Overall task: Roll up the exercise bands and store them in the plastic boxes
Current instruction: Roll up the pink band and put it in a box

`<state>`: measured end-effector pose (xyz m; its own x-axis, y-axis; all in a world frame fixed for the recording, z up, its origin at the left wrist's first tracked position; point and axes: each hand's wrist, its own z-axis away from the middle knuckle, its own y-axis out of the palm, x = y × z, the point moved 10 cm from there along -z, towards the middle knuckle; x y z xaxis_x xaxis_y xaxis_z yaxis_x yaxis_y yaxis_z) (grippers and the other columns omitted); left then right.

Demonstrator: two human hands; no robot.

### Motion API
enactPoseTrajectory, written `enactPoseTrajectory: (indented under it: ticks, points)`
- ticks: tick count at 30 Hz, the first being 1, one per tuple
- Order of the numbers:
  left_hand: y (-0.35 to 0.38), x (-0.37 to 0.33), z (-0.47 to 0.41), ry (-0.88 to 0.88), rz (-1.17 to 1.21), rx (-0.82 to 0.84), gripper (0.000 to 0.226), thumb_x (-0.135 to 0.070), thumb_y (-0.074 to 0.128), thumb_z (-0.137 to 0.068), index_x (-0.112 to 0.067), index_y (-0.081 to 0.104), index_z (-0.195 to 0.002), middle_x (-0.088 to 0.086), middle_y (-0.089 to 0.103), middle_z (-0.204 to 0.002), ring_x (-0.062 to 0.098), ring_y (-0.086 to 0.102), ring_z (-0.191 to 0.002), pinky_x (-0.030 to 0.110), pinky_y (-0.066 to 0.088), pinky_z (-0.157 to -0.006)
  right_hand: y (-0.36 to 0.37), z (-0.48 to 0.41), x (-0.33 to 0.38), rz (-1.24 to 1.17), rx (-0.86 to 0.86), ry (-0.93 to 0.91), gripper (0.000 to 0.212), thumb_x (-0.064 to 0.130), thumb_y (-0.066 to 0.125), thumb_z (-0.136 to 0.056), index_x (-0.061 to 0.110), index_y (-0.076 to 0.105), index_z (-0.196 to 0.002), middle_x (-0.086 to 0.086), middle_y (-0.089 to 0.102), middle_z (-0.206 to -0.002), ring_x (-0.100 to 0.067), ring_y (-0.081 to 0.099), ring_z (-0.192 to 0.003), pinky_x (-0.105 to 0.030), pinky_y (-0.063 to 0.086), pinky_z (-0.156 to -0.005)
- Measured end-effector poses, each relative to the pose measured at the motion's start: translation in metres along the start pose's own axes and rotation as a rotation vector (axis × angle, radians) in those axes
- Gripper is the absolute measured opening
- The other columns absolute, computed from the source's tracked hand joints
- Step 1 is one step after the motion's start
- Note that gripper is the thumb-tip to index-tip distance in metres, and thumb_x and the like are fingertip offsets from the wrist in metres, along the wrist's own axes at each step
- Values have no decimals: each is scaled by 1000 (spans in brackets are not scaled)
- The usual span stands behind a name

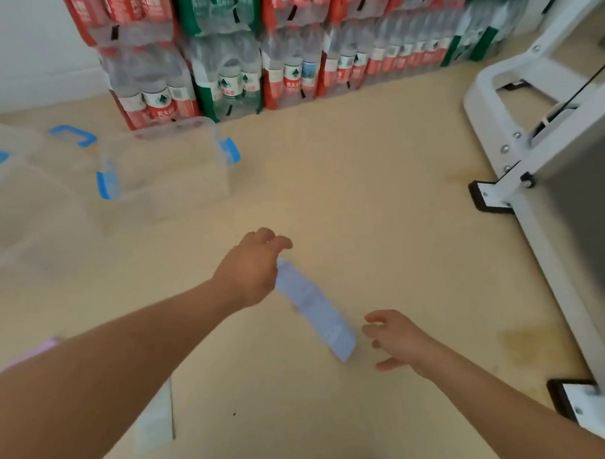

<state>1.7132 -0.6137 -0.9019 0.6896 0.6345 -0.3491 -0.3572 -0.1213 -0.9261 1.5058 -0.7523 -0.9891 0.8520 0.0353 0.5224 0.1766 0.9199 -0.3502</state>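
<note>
Pale blue band [315, 310], clear box [179, 177] with blue latches [108, 184], beige floor [381, 197].

Two bare forearms, two bare hands
The left hand [255, 272] and right hand [398, 339], at either end of the pale-blue flat rubber band [314, 307], are uncovered; both forearms bare to the frame edge; finer detail blurred.

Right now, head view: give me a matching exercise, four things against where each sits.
Things:
1. light blue band
2. clear plastic box
3. bottled water packs
4. white metal frame

Places:
A. stacked against the far wall
B. right side of the view
C. between left hand and right hand
D. on the floor, upper left

Pairs: 1-C, 2-D, 3-A, 4-B
</note>
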Motion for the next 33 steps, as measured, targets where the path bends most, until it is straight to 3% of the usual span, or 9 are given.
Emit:
enactPoseTrajectory:
  ticks: [4, 6, 10, 15, 17, 20, 23, 26, 33]
  points:
    - [50, 6, 46, 82, -268, 393, 33, -13, 40, -92, -23, 57, -119, 5, 63, -116, 25, 57, -108, 30, 42, -82, 3, -1, -11, 527, -26, -108, 55, 26, 50, -93, 18, 32, -145, -9, 43, -146, -23, 50, -124, -28, 42, -95]
    - [58, 4, 78, 206, -460, 568, 36, -6, 38, -89, -20, 54, -118, 7, 63, -111, 28, 58, -98, 32, 42, -75, 14, 6, -5, 684, 62, -181, 54, 26, 49, -94, 22, 32, -145, -5, 42, -148, -21, 46, -129, -23, 38, -97]
    - [0, 19, 105, 343, -571, 506, 44, -2, 38, -80, -27, 45, -116, -2, 58, -106, 23, 52, -100, 32, 39, -76, 25, 27, 63, 995, 159, -389, 50, 27, 47, -94, 30, 35, -142, 1, 47, -143, -18, 50, -123, -24, 38, -96]
    - [-58, 81, 123, -10, -271, 436, 57, 3, 38, -80, -35, 51, -120, -15, 50, -97, -2, 47, -78, 9, 34, -64, 60, 78, 184, 1275, 208, -655, 38, 27, 40, -97, 31, 43, -135, 4, 58, -125, -13, 52, -98, -21, 41, -79]
    - [-76, 92, 130, -75, -262, 367, 37, -10, 42, -92, -34, 55, -116, -18, 55, -85, -3, 46, -67, 8, 32, -59, 87, 100, 224, 1270, 213, -762, 36, 26, 41, -97, 29, 47, -132, 6, 60, -119, -1, 48, -77, -9, 34, -59]
    - [-95, 110, 162, -180, -258, 278, 23, -29, 41, -97, -32, 61, -108, -12, 65, -83, 11, 52, -76, 22, 41, -68, 140, 117, 258, 1142, 322, -812, 28, 24, 45, -94, 31, 54, -120, 9, 71, -89, 13, 48, -50, -9, 33, -46]
    - [-103, 140, 217, -306, -253, 270, 29, -14, 47, -86, -34, 57, -103, -5, 67, -85, 16, 54, -74, 30, 49, -71, 200, 127, 263, 1156, 504, -765, 21, 26, 48, -92, 32, 57, -110, 8, 73, -72, 5, 51, -49, -10, 37, -45]
    - [-130, 186, 269, -497, -174, 219, 40, -2, 48, -83, -33, 60, -105, -10, 61, -91, 14, 57, -86, 28, 48, -78, 255, 135, 271, 1160, 596, -776, 20, 25, 49, -90, 29, 59, -106, 6, 74, -79, -6, 52, -50, -16, 40, -48]
    - [-163, 246, 328, -801, 58, -14, 30, -9, 43, -91, -27, 67, -95, -9, 61, -72, 13, 58, -73, 29, 49, -74, 351, 124, 243, 666, 640, -637, 25, 6, 48, -86, 7, 66, -104, -8, 62, -81, -21, 57, -66, -23, 42, -51]
